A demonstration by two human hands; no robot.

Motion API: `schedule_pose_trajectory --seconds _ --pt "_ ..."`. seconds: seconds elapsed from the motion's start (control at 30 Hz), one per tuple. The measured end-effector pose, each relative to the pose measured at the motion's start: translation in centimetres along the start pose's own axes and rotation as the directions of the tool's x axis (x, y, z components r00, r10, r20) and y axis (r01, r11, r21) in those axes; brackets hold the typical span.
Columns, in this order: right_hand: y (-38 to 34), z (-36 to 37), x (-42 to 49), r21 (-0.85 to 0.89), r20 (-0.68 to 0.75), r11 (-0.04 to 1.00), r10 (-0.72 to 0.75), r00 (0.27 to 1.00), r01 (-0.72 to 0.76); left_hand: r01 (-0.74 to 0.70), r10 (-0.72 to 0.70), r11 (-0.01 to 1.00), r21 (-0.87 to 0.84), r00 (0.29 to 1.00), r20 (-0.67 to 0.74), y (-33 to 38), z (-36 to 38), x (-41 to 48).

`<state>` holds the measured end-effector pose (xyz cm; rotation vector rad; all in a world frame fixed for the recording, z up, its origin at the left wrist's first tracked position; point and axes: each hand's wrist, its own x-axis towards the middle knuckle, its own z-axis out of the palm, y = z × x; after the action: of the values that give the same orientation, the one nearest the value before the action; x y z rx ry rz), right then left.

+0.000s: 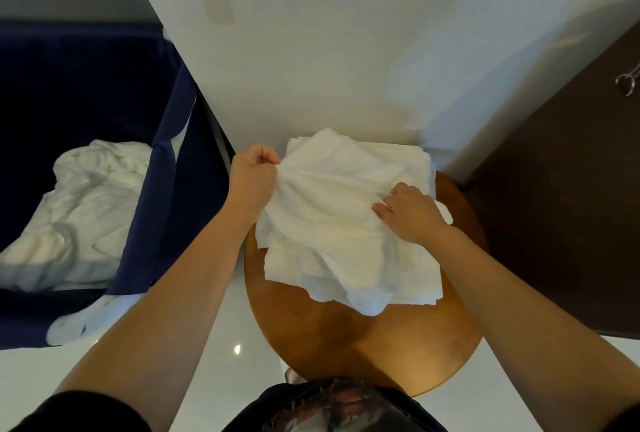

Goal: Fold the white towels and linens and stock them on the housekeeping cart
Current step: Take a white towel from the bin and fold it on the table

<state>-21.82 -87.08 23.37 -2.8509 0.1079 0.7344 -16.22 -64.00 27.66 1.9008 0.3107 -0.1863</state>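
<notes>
Head view: which step are we on?
— Mid-fold, we think: our left hand [254, 175] pinches a bunched edge of the white towel [329, 241], our right hand [412, 213] grips its middle, atop the round table [346, 338].
— And next?
— We'd pull it flat and square the corners; crumpled linens [83, 203] wait in the navy bin [162, 196].

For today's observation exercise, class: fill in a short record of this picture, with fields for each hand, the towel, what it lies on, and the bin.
loose towel: white, crumpled, lying on the folded stack
folded stack: white, on the round wooden table
left hand: pinches the loose towel's left edge
right hand: grips a fold of the same towel
navy bin: left of the table, holds crumpled white linens
</notes>
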Motion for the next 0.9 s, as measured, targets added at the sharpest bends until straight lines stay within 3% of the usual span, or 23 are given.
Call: schedule_pose_trajectory --seconds 0.23,0.43,0.5,0.57,0.6,0.67,0.73,0.8,0.9 --pt "0.1 0.1 -0.4 0.368 -0.342 0.929 0.106 0.934 0.03 -0.035 0.034 0.998 -0.055 0.999 -0.019 -0.5 -0.6 -0.9" --pt "2.0 0.6 -0.9 0.389 -0.207 0.921 0.082 0.975 0.005 -0.041 0.047 0.996 -0.085 0.996 0.073 0.6 -1.0 -1.3" --pt "2.6 0.9 -1.1 0.418 -0.233 0.908 0.139 0.962 -0.03 -0.068 0.074 0.997 -0.04 0.986 0.151 0.6 -1.2 -1.4" --pt "2.6 0.5 -1.3 0.586 -0.322 0.81 0.254 0.912 -0.019 -0.147 0.112 0.982 0.117 0.959 0.261 0.3 -1.5 -1.4" --pt "2.3 0.1 -1.4 0.707 -0.332 0.707 0.339 0.88 -0.006 -0.205 0.123 0.95 0.235 0.94 0.319 0.0 -1.6 -1.4" --pt "1.7 -1.2 -1.5 0.891 -0.26 0.453 0.477 0.84 0.019 -0.318 0.143 0.853 0.413 0.905 0.401 -0.1 -1.8 -1.5" --pt "1.0 -3.0 -1.7 0.951 -0.211 0.305 0.525 0.825 0.049 -0.373 0.174 0.795 0.478 0.896 0.409 0.5 -1.9 -1.4" --pt "0.5 -4.9 -1.9 0.961 -0.225 0.257 0.519 0.825 0.101 -0.398 0.234 0.771 0.498 0.903 0.361 1.8 -2.1 -1.3" --pt "-0.1 -8.4 -2.6 0.931 -0.327 0.311 0.48 0.814 0.191 -0.45 0.363 0.754 0.478 0.892 0.268 5.0 -2.8 -0.9"
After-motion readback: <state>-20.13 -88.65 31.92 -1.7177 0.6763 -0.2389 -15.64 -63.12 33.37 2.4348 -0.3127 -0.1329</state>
